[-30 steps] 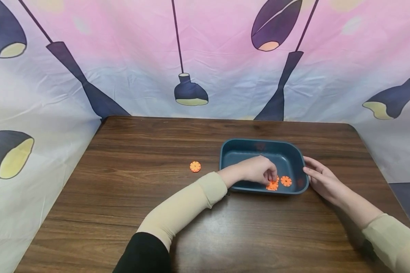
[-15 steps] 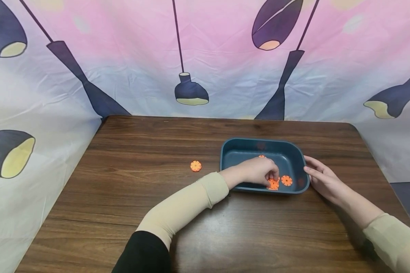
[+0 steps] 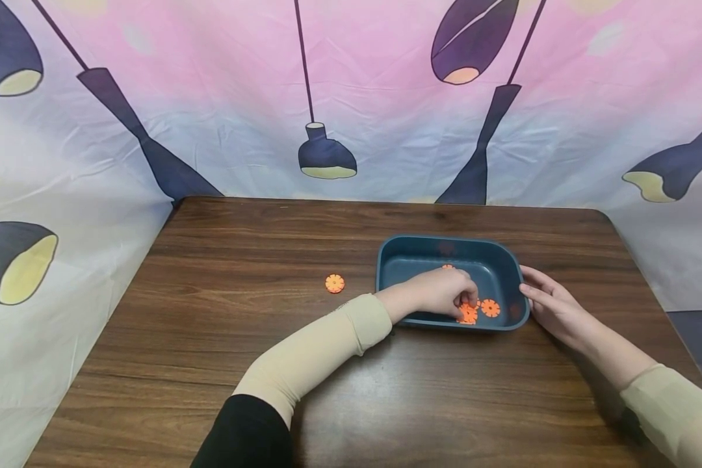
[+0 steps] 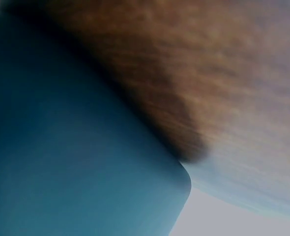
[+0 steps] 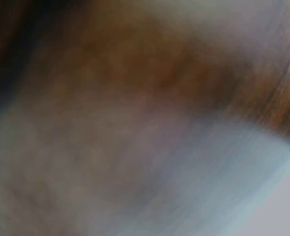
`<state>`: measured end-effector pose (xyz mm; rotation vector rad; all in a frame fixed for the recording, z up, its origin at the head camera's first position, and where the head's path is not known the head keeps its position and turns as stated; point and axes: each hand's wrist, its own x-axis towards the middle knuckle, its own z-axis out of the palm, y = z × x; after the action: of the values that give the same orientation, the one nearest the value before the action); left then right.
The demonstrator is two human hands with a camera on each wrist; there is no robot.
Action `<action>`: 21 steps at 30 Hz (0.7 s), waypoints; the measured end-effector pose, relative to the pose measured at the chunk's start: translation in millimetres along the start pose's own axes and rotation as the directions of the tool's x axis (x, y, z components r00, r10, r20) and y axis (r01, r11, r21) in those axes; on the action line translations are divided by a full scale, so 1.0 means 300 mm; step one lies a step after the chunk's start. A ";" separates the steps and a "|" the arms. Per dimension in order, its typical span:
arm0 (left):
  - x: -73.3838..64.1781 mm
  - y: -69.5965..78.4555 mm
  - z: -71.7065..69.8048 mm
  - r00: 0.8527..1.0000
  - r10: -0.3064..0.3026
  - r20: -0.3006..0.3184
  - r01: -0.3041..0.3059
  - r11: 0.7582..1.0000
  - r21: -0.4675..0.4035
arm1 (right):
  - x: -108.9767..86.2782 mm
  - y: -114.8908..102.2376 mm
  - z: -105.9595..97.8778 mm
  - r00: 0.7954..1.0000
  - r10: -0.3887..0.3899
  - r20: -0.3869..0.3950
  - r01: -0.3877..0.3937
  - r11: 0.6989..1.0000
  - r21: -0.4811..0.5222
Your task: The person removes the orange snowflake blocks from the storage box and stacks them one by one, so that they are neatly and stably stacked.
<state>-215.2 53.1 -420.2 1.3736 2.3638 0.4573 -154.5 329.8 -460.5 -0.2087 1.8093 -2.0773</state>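
In the head view, a dark teal rectangular tray (image 3: pixel 398 244) stands on the table. My left hand (image 3: pixel 441 290) reaches over its near-left wall, curled fingers pinching at an orange notched disc (image 3: pixel 468 314) on the tray floor. How many pieces lie under the fingertips is hidden. Another orange disc (image 3: pixel 490 308) lies just right of them, and a further disc (image 3: pixel 448 266) peeks out behind the hand. My right hand (image 3: pixel 554 309) holds the tray's right end, thumb at the rim. The tray wall (image 4: pixel 76 137) fills much of the left wrist view.
Left of the tray, an orange disc (image 3: pixel 335 283) lies on the brown wood-grain table (image 3: pixel 240 312), seemingly with a second one beneath it. Behind the table hangs a printed cloth (image 3: pixel 240 130) with lamp shapes. The right wrist view is too blurred to read.
My left hand has shifted very slightly right inside the tray, and the disc behind it has come into sight. My right hand stays at the tray's end.
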 end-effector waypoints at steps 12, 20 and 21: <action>-0.005 0.000 0.001 1.000 -0.011 -0.019 0.011 1.000 0.029 | -0.001 0.006 -0.008 1.000 0.012 -0.012 -0.012 1.000 0.004; -0.003 0.002 0.003 0.999 -0.011 -0.035 0.014 0.997 0.075 | -0.002 0.001 -0.004 1.000 0.022 -0.018 -0.023 0.999 -0.023; -0.003 0.003 0.004 0.999 -0.015 -0.033 0.017 0.997 0.080 | -0.002 0.001 -0.004 1.000 0.021 -0.017 -0.021 1.000 -0.022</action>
<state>-213.6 52.9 -420.8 1.3912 2.4424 0.3871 -154.3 331.1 -460.8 -0.1778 1.8371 -2.0518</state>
